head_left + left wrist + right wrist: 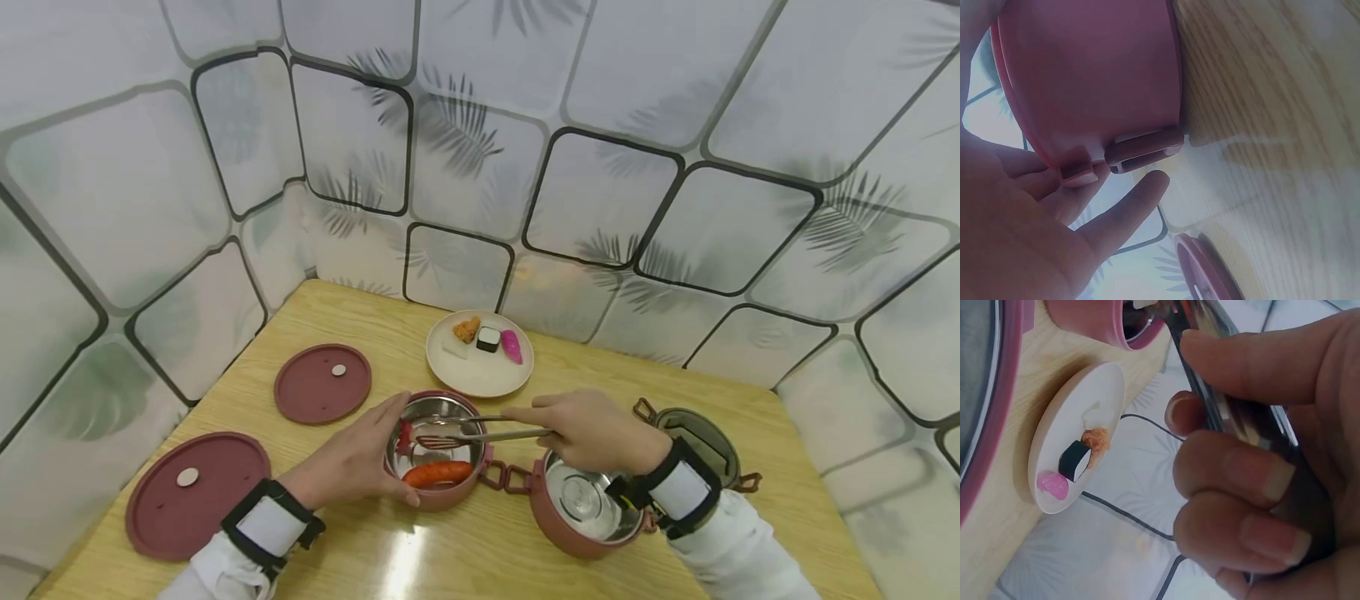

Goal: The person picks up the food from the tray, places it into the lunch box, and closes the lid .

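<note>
My left hand [360, 454] grips a small pink pot [442, 500] by its left side, thumb at the front and fingers toward the back. In the left wrist view, fingers lie beside the pot's side handle [1144, 150]. Metal tongs [510, 433] are held in my right hand [592, 429], its fingers curled round them in the right wrist view. The tongs reach into the small pot, their tips close to a red piece [405, 437]; whether they touch it, I cannot tell. An orange-red toy sausage [437, 474] lies at the front of the pot's metal inside.
A larger pink pot [555, 521] stands under my right wrist, with a dark lidded pan [705, 433] behind. At the back, a cream plate [480, 383] bears toy foods, including a sushi roll [488, 337]. Two round maroon lids [307, 387] lie at left.
</note>
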A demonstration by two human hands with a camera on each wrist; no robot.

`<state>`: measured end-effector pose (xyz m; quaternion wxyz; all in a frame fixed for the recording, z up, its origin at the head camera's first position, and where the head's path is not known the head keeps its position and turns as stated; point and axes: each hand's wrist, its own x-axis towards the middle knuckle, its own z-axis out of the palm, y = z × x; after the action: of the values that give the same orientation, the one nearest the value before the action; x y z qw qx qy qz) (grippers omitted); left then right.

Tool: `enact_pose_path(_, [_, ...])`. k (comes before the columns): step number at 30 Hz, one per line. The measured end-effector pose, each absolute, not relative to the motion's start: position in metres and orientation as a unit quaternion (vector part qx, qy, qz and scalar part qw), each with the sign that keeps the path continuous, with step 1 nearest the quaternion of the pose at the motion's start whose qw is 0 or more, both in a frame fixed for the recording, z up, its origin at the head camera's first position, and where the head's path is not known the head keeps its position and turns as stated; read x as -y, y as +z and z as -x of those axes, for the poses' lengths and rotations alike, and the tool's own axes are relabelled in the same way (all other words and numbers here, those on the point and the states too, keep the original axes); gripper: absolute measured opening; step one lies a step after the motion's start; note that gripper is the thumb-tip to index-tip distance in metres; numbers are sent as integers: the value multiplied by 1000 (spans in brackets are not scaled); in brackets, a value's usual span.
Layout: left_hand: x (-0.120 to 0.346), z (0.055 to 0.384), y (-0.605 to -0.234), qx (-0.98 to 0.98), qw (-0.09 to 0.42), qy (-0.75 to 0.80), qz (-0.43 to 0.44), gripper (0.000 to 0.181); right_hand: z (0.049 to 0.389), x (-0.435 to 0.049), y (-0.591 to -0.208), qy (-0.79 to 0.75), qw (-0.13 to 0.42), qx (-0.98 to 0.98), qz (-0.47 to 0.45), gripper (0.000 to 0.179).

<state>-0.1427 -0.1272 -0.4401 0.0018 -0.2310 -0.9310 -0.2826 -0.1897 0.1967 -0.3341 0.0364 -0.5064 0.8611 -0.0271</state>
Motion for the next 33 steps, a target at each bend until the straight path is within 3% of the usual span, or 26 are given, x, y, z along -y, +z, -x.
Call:
enact_pose_path(7, [127, 141, -438, 932, -1, -282, 229, 132, 190, -190, -343, 8, 33, -862, 506, 60])
enact_pose_path(22, [126, 142, -437, 935, -11, -279, 219, 132, 195, -201, -327, -42, 116, -874, 470, 65])
enact_pose_path(33, [126, 142, -437, 934, -7, -279, 222, 132, 214, -218, -322, -132, 28, -915, 380, 64])
